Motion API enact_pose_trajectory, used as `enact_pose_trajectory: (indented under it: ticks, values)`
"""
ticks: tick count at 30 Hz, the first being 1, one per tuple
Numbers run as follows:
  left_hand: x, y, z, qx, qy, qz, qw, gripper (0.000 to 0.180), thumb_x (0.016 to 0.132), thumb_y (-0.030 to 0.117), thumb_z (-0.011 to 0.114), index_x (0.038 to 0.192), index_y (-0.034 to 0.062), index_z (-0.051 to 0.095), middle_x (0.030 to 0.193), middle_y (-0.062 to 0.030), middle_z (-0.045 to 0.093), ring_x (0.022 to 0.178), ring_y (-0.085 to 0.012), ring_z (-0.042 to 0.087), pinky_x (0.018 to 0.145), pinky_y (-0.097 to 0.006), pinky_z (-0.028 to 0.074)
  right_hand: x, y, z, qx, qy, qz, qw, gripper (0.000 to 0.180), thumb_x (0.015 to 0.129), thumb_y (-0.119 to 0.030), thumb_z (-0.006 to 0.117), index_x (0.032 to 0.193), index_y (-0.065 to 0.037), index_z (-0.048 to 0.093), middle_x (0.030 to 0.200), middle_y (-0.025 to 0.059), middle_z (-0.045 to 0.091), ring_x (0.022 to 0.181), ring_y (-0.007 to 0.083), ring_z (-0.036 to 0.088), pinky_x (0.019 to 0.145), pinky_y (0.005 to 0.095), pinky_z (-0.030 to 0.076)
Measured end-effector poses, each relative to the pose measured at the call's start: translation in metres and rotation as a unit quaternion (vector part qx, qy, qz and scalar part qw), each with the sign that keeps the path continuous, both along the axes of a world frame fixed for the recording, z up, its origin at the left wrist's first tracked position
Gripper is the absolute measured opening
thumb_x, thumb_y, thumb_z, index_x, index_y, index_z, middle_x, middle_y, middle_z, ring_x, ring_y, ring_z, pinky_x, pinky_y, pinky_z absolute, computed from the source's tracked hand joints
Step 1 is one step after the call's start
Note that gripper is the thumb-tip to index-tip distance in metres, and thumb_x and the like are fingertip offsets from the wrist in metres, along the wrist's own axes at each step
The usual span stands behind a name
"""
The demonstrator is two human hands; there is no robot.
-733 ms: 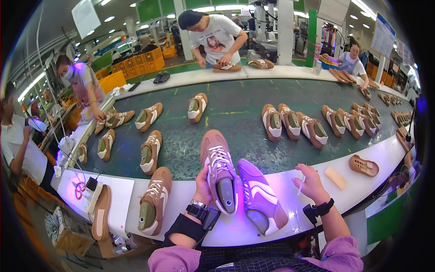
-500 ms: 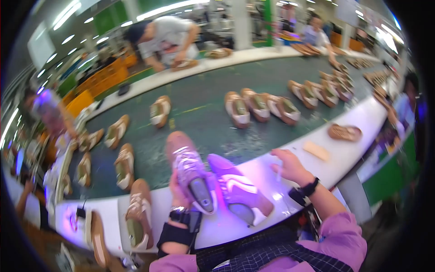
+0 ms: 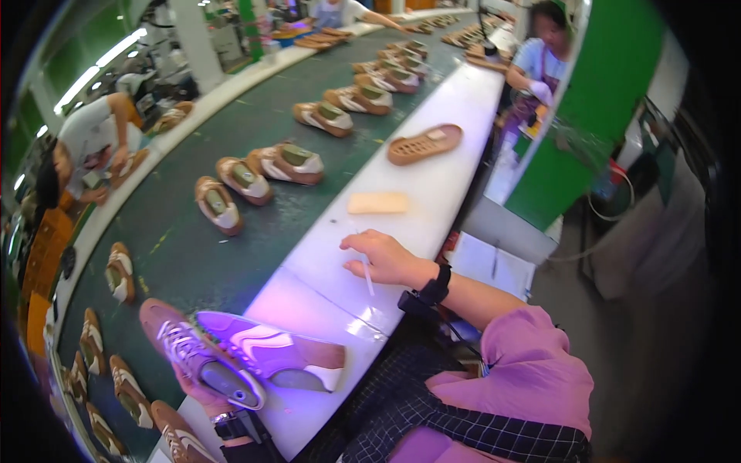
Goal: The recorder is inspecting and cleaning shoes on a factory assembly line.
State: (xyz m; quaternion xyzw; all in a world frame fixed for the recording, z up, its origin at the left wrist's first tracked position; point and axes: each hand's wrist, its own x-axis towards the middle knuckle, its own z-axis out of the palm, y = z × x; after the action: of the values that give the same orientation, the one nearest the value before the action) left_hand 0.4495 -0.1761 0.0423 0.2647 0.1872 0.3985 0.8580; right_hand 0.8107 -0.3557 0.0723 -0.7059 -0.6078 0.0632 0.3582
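Observation:
My left hand [image 3: 202, 395] is closed round the heel end of a brown lace-up sneaker [image 3: 189, 347], held toe up and away from me, over the white table ledge [image 3: 309, 301]. Right beside it a second sneaker [image 3: 289, 351] lies on its side on the ledge, its white stripes and heel lit purple. My right hand [image 3: 382, 258] hovers above the ledge with fingers curled; a thin whitish stick [image 3: 367, 276] hangs from them. Beyond that hand lies a pale yellow block [image 3: 378, 203].
A green conveyor belt [image 3: 208, 270] carries several brown-and-white sneakers [image 3: 247, 181]. A brown shoe [image 3: 424, 144] lies farther along the ledge. Co-workers [image 3: 93, 147] stand across the belt and at the far right [image 3: 540, 62]. A green panel [image 3: 587, 116] rises on the right.
My view has swung to the right, so the belt and ledge now run diagonally. My left hand still holds the sneaker, and my right hand still has the thin stick.

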Motion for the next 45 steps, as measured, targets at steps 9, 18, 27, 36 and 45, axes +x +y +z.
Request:
enact_pose_trajectory:
  ticks: [9, 18, 27, 36, 45]
  values:
    - [0.022, 0.021, -0.028, -0.095, 0.047, -0.174, 0.979, 0.087, 0.076, 0.071, 0.043, 0.124, -0.0017, 0.044, 0.101, -0.0244, 0.059, 0.087, -0.0363, 0.06, 0.075, -0.046, 0.051, 0.006, -0.1, -0.034, 0.238, 0.034, -0.225, 0.944, 0.012, 0.078, -0.001, 0.064, 0.09, 0.0, 0.065, 0.082, 0.012, 0.065, 0.069, 0.0233, 0.062, 0.062, 0.03, 0.049]
    - [-0.001, 0.018, -0.028, -0.072, 0.058, -0.085, 0.992, 0.088, 0.076, 0.07, 0.043, 0.126, -0.0022, 0.043, 0.104, -0.0253, 0.058, 0.09, -0.0372, 0.06, 0.078, -0.047, 0.05, -0.005, -0.096, -0.051, 0.23, 0.031, -0.251, 0.94, 0.014, 0.079, 0.0, 0.061, 0.091, -0.001, 0.065, 0.084, 0.0115, 0.066, 0.073, 0.0233, 0.063, 0.065, 0.0307, 0.05]
    - [-0.008, 0.007, -0.016, -0.075, -0.052, 0.039, 0.995, 0.075, 0.082, 0.057, 0.045, 0.129, -0.0008, 0.041, 0.118, -0.0234, 0.055, 0.106, -0.0369, 0.057, 0.093, -0.048, 0.045, -0.037, -0.017, 0.024, 0.242, 0.084, -0.041, 0.966, 0.012, 0.081, 0.005, 0.056, 0.09, 0.002, 0.063, 0.088, 0.0117, 0.066, 0.078, 0.0173, 0.063, 0.07, 0.0261, 0.049]
    - [-0.019, 0.008, -0.014, -0.033, -0.074, 0.041, 0.996, 0.069, 0.08, 0.051, 0.052, 0.126, -0.0001, 0.045, 0.115, -0.018, 0.059, 0.105, -0.0296, 0.059, 0.094, -0.042, 0.046, -0.113, 0.069, 0.083, 0.247, -0.019, 0.236, 0.94, 0.016, 0.072, 0.005, 0.065, 0.087, 0.0, 0.064, 0.081, 0.0118, 0.067, 0.062, 0.0211, 0.063, 0.054, 0.0281, 0.051]
    - [-0.009, 0.011, -0.014, -0.021, -0.048, 0.05, 0.997, 0.083, 0.075, 0.059, 0.053, 0.127, -0.0049, 0.042, 0.113, -0.0273, 0.057, 0.101, -0.0386, 0.059, 0.092, -0.046, 0.047, -0.175, 0.08, 0.101, 0.212, 0.038, 0.409, 0.887, 0.02, 0.072, -0.006, 0.07, 0.092, -0.004, 0.066, 0.078, 0.0106, 0.067, 0.06, 0.0202, 0.063, 0.054, 0.0311, 0.051]
